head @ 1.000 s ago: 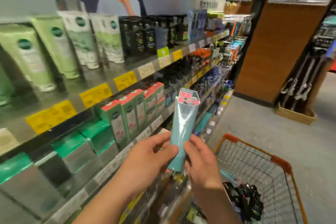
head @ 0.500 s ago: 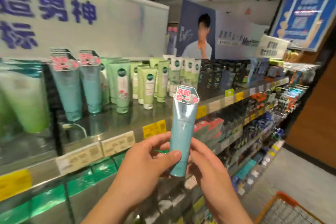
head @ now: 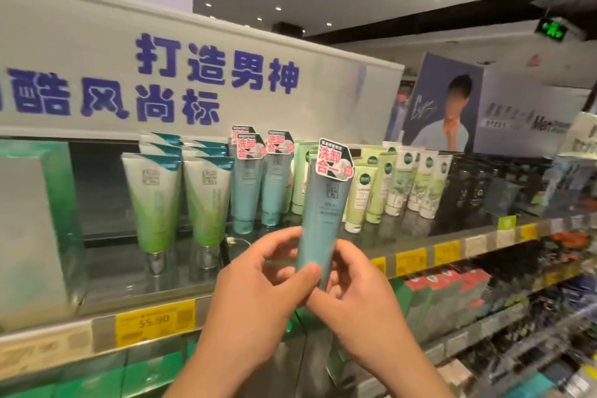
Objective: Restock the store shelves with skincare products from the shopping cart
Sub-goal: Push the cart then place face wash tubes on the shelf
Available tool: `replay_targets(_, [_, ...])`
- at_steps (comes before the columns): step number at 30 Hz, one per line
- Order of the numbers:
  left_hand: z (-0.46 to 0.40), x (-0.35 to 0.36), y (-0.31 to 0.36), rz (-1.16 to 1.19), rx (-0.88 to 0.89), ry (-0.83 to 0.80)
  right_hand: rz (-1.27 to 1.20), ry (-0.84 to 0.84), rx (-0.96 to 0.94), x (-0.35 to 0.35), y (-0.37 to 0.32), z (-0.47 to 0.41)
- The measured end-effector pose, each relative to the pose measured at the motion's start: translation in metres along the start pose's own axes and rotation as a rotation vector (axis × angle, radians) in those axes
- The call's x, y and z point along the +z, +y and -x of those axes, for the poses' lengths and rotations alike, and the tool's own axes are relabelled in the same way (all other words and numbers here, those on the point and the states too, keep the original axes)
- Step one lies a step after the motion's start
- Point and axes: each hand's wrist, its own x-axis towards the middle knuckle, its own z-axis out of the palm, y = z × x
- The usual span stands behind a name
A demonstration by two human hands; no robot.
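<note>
I hold a teal skincare tube (head: 323,216) upright, cap down, with a pink and white tag at its top. My left hand (head: 258,287) grips its lower part with thumb across the front; my right hand (head: 355,297) pinches the cap end from the right. The tube is in front of the top shelf (head: 290,271), level with two matching teal tubes (head: 258,191) standing there with the same tags. The shopping cart is out of view.
Green-white tubes (head: 181,203) stand left of the teal ones, pale green tubes (head: 387,191) and dark boxes (head: 468,194) to the right. A large grey-green box (head: 32,229) is at far left. Yellow price tags (head: 155,321) line the shelf edge. Lower shelves hold green boxes (head: 452,297).
The view has swung up and left from the cart to the top shelf. Both hands stay on the teal tube, which now stands closer to the matching tubes.
</note>
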Motion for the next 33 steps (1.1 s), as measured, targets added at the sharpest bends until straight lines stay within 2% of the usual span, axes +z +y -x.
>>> replay_targets(5, [-0.003, -0.020, 0.005, -0.148, 0.057, 0.071, 0.118, 0.002, -0.006, 0.015, -0.010, -0.026])
replay_targets(11, [-0.005, -0.045, 0.008, -0.157, 0.054, 0.186, 0.388, -0.006, 0.003, 0.029, -0.014, -0.069])
replay_targets(17, [-0.007, -0.061, 0.006, -0.180, 0.057, 0.206, 0.521, -0.040, 0.058, 0.050, 0.002, -0.098])
replay_targets(33, [-0.004, -0.076, 0.004, -0.161, -0.041, 0.161, 0.572, -0.004, 0.082, 0.068, 0.019, -0.106])
